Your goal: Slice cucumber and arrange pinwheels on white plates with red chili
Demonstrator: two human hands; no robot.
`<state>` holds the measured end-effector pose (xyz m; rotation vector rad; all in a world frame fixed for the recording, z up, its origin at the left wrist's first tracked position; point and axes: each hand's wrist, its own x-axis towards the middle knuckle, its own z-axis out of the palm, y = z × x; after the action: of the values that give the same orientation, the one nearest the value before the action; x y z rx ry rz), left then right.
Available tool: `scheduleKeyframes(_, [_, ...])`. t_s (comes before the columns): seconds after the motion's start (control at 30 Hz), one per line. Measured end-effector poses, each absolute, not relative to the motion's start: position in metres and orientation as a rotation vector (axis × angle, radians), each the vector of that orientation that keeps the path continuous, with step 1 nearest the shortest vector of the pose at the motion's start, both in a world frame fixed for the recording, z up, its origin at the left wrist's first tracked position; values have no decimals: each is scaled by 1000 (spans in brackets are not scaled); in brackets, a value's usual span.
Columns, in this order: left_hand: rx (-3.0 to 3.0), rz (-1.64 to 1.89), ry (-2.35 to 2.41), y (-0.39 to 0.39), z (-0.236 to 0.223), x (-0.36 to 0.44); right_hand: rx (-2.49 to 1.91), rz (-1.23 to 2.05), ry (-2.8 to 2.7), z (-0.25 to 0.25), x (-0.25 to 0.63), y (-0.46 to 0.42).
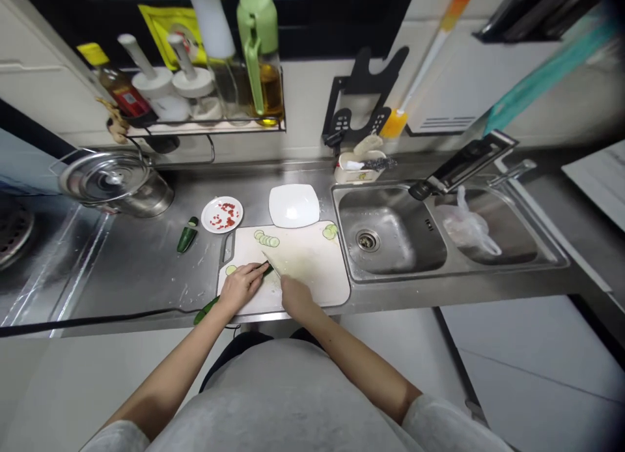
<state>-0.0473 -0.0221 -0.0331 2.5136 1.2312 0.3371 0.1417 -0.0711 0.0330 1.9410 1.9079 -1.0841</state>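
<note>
Looks forward and steeply down from head height, over the grey shirt [273,400] at the bottom edge. Faces the tabletop [141,263] and the wall [303,100] behind. Hangs near the cutting board [312,263], framing it just below centre, yet reaches widely from steel pot [149,198] at left to double sink [405,227] at right.

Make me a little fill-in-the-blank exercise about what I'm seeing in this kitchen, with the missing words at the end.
The left hand holds the cucumber on the cutting board; the right hand holds a ____.
The plate with red pieces is ____ in shape.
The plastic bag lies in the sink's ____-hand basin.

Missing words: knife; round; right.
</note>
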Motion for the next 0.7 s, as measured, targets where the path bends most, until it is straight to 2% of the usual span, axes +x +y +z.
scheduleKeyframes(0.53, [2190, 189, 1792, -68, -26, -49, 2026, -826, 1999, 16, 145, -74])
scheduleKeyframes(0.7, [2144, 169, 1801, -70, -19, -51, 2023, -821, 2002, 17, 146, -71])
